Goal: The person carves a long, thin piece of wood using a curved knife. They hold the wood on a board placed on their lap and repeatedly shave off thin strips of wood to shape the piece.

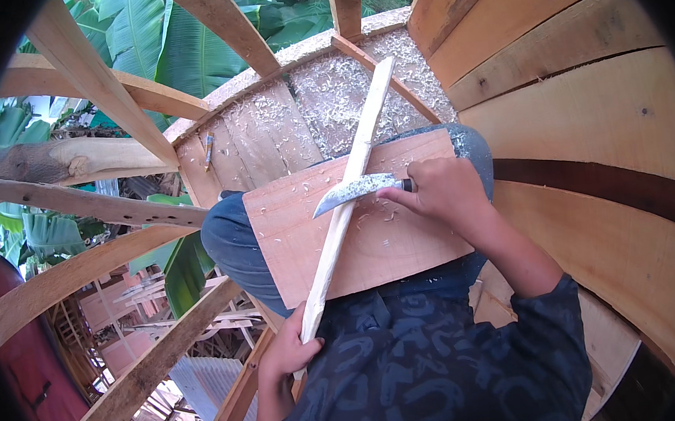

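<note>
Across my lap lies a flat wooden board [402, 237], speckled with a few shavings. A long pale stick of wood [349, 182] slants over it, its far end reaching past the board's edge. My left hand [290, 345] is closed around the stick's near end, close to my body. In my right hand [446, 191] is a knife with a dark handle; the curved blade [355, 189] points left and lies across the stick near its middle. Bits of shaving cling to the blade. Most of the handle is hidden in my fist.
Wood shavings [329, 94] cover the plank floor ahead. A thin brown wooden strip [391, 81] lies behind the stick. A plank wall [581, 107] rises at my right. Open wooden posts [102, 86] stand at the left, with banana leaves [193, 52] beyond. A small slim tube [209, 151] lies on the floor.
</note>
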